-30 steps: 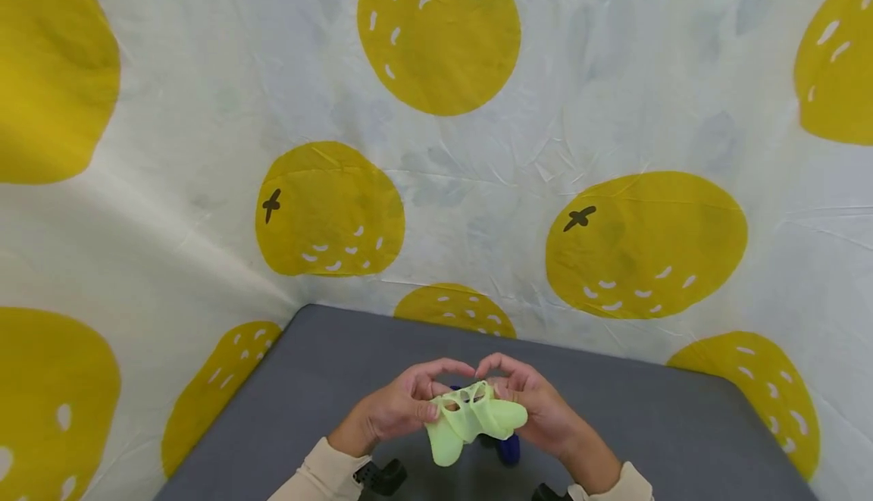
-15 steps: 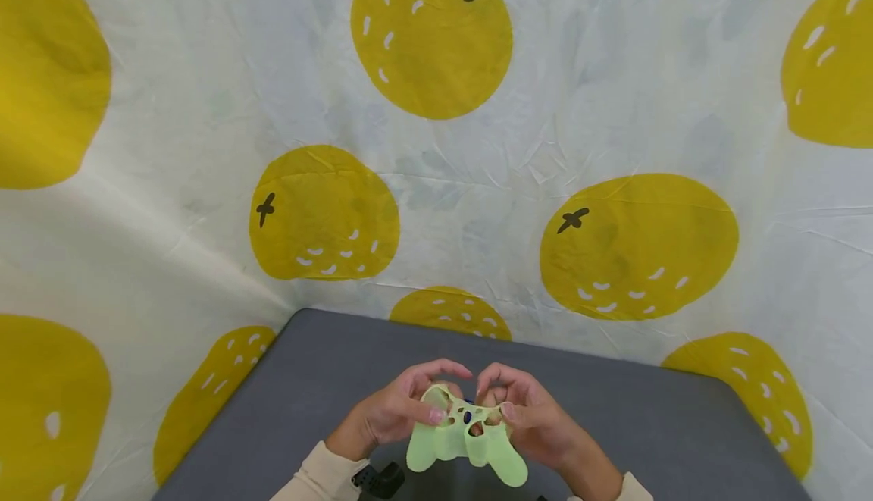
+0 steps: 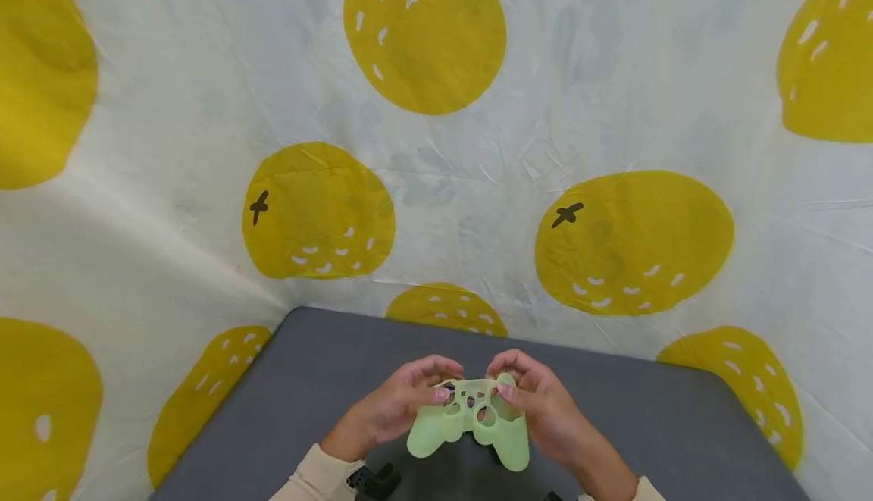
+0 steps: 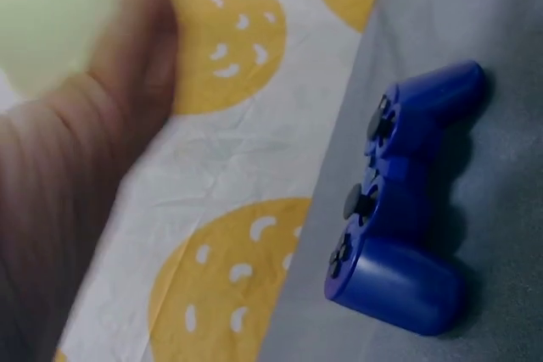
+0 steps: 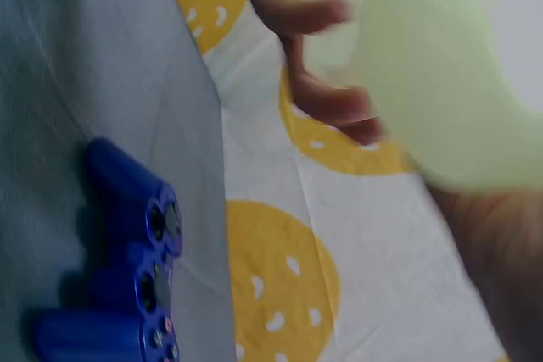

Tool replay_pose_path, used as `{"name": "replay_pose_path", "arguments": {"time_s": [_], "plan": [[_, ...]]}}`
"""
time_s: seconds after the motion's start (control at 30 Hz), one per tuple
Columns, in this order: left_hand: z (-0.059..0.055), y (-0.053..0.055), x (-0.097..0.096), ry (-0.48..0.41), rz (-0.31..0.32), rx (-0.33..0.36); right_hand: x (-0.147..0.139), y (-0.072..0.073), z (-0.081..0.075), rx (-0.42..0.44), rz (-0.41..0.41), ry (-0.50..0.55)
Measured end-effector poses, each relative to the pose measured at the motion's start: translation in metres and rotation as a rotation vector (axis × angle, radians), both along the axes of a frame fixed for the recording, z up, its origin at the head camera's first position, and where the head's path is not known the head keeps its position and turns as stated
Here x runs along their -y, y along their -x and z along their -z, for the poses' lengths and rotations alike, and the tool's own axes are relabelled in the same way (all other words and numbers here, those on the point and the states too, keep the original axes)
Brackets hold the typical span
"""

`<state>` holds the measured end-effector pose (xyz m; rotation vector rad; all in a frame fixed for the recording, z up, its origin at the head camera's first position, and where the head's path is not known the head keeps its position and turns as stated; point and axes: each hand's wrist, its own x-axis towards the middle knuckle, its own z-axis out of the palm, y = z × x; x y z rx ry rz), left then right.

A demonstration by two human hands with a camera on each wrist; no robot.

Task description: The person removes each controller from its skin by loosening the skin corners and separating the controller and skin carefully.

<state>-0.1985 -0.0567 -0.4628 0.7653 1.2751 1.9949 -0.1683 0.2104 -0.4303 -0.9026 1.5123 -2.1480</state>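
Note:
A pale green, thin, flexible cover (image 3: 510,440) shaped like a game controller is held up between both hands, its round openings facing the head camera. My left hand (image 3: 395,406) pinches its upper left corner, thumb in front. The upper right corner is gripped by my right hand (image 3: 554,410), with the thumb on the front and the fingers behind. Below, a blue game controller (image 4: 411,209) with black sticks lies on the grey table. From the head camera the cover hides nearly all of it. The cover (image 5: 450,82) looks blurred and close in the right wrist view.
The grey table (image 3: 355,349) has its back edge against a white cloth (image 3: 470,205) printed with large yellow fruits. Another cloth side rises along the left. A black wrist strap (image 3: 373,480) sits at the left sleeve.
The cover has turned from a tilted, crumpled pose to lie spread and level, openings toward the head camera. The right hand has shifted its hold to the upper right corner.

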Motion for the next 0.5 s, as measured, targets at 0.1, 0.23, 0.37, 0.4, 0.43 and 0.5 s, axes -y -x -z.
{"name": "replay_pose_path", "arguments": {"time_s": [0.1, 0.23, 0.37, 0.4, 0.43, 0.5], "plan": [[0.001, 0.0, 0.004, 0.083, -0.068, 0.063, -0.006, 0.004, -0.003, 0.007, 0.085, -0.074], [0.003, 0.0, 0.003, 0.122, -0.238, 0.061, -0.012, 0.008, -0.006, 0.061, 0.178, -0.23], [0.0, 0.001, -0.001, 0.074, -0.377, 0.045, -0.016, 0.012, -0.005, 0.145, 0.221, -0.388], [0.0, 0.001, -0.001, 0.073, -0.392, 0.044, -0.017, 0.014, -0.005, 0.155, 0.23, -0.414], [-0.001, 0.0, -0.002, 0.079, -0.4, 0.043, -0.018, 0.014, -0.004, 0.158, 0.241, -0.432], [-0.003, 0.0, -0.002, 0.104, -0.406, 0.04, -0.02, 0.016, -0.003, 0.14, 0.273, -0.453]]}}
